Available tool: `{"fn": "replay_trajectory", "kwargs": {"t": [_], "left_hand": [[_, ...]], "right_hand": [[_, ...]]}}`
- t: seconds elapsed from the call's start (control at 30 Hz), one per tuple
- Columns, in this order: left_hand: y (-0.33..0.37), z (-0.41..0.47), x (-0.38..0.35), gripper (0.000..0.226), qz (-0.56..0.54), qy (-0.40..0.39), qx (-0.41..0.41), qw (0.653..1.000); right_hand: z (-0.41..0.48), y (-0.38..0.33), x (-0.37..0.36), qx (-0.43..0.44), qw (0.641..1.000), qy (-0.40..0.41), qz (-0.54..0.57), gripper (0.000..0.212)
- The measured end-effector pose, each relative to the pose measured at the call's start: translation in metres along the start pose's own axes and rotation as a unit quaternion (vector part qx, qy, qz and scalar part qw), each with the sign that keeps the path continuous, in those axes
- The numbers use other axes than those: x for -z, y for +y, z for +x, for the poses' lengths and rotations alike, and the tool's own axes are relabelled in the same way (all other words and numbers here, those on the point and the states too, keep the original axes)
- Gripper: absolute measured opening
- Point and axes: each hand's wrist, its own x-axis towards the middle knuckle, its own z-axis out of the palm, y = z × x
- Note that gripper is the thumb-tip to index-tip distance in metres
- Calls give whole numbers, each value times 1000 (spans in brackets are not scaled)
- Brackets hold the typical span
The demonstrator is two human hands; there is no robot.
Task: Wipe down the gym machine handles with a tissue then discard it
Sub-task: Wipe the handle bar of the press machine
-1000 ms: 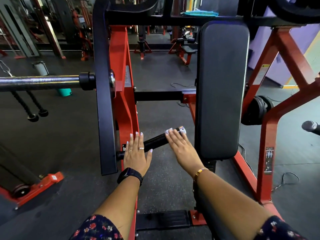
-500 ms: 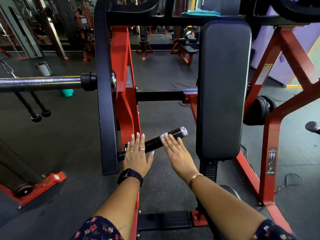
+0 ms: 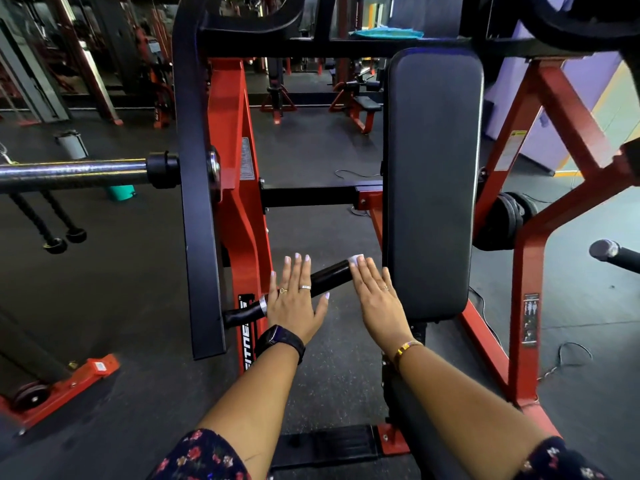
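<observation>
At frame centre, the left hand [image 3: 294,301] lay flat, fingers straight, on the black handle [image 3: 329,277]. The right hand [image 3: 379,301] pressed a white tissue [image 3: 356,259] flat onto its tip. Lettering on the red frame [image 3: 235,220] partly read "FITNE".

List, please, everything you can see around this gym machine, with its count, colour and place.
handle: one, black, low in the middle
tissue: one, white, on the handle's far end
back pad: one, black, upright, right of the handle
machine frame: one, red, around the back pad
weight peg: one, chrome, sticking out at left
weight plates: a few, black, at right behind the machine frame
cloth: one, teal, atop the machine frame
smartwatch: one, black, left wrist
bracelet: one, gold, right wrist
left hand: flat over the handle
right hand: flat, fingertips on the tissue
</observation>
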Motion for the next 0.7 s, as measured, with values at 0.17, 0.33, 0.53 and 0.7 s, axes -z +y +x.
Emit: {"fn": "replay_trajectory", "kwargs": {"t": [0.17,0.33,0.53,0.7], "left_hand": [[6,-2,1,80,24,-51,0,998],[4,-2,-2,80,30,-52,-7,998],[0,-1,-11,75,16,-16,-8,1000],[0,-1,-10,75,25,-13,-4,1000]], "right_hand": [[40,1,18,0,997,-65,30,74],[35,-3,13,-6,998,-39,49,78],[-1,2,-2,9,998,-3,69,82],[49,-1,12,-38,992,-53,103,58]]}}
